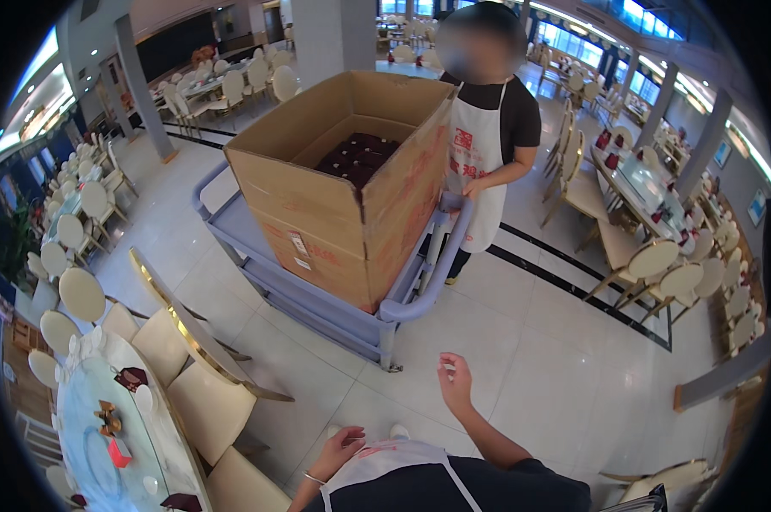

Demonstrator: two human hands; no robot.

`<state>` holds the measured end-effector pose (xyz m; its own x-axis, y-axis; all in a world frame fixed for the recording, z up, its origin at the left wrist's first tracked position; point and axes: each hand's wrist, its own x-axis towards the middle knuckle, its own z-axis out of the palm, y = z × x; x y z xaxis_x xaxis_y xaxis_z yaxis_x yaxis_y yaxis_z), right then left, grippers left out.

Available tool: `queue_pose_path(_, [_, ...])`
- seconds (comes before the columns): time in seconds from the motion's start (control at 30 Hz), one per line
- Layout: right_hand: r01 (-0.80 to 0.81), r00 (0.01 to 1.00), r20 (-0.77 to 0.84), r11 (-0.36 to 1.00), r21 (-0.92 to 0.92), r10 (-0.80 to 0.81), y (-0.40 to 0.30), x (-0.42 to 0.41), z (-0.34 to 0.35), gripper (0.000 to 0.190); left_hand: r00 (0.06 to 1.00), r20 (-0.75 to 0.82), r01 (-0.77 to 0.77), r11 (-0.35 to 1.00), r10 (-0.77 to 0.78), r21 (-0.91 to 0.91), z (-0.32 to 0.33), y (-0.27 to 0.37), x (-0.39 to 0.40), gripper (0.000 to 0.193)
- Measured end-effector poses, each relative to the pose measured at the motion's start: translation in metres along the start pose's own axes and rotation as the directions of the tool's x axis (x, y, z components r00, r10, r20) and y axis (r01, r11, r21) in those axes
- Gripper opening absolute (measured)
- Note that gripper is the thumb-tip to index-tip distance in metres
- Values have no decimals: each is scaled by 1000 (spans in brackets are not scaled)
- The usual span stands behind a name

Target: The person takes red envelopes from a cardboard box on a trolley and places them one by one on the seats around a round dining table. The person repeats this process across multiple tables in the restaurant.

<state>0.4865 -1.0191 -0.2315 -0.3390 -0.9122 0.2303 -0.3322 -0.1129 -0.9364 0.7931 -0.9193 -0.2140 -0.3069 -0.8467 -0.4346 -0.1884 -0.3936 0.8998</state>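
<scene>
My left hand (344, 448), with a bracelet at the wrist, is held low by my white apron (392, 456). Its fingers are slightly bent and hold nothing. My right hand (454, 382) is raised over the tiled floor, fingers loosely curled, with nothing in it. Ahead of me stands a grey-purple utility cart (321, 320) with a curved handle (453, 281). A large open-topped cardboard box (302, 211) rests on its upper shelf, and dark maroon items (363, 153) are visible inside it. Both my hands are apart from the cart.
A person (475, 141) in a white apron stands behind the cart, one hand at the handle. At left, a round table (168, 416) with a glass turntable (104, 377) has cream chairs (212, 409) around it. More chairs (654, 259) and a set table (635, 179) are at right.
</scene>
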Motion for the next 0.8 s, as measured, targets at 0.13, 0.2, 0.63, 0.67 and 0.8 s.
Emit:
queue_pose_path(0.13, [8, 993, 118, 999, 31, -12, -6, 8, 40, 22, 999, -39, 33, 998, -35, -49, -8, 6, -3, 40])
queue_pose_path(0.2, [24, 978, 206, 999, 38, -32, -20, 11, 62, 20, 997, -60, 42, 996, -48, -84, -20, 6, 1, 40])
queue_pose_path(0.63, [115, 825, 555, 993, 12, -103, -56, 67, 212, 15, 883, -460, -62, 994, 98, 94, -165, 35, 82, 23])
queue_pose_path(0.67, [112, 819, 566, 994, 1, -93, -61, 74, 224, 14, 872, -485, -63, 998, 65, 22, -177, 40, 81, 24])
queue_pose_path(0.8, [50, 839, 540, 998, 40, -64, -54, 86, 266, 13, 700, -685, -171, 978, 204, 116, -220, 54, 80, 18])
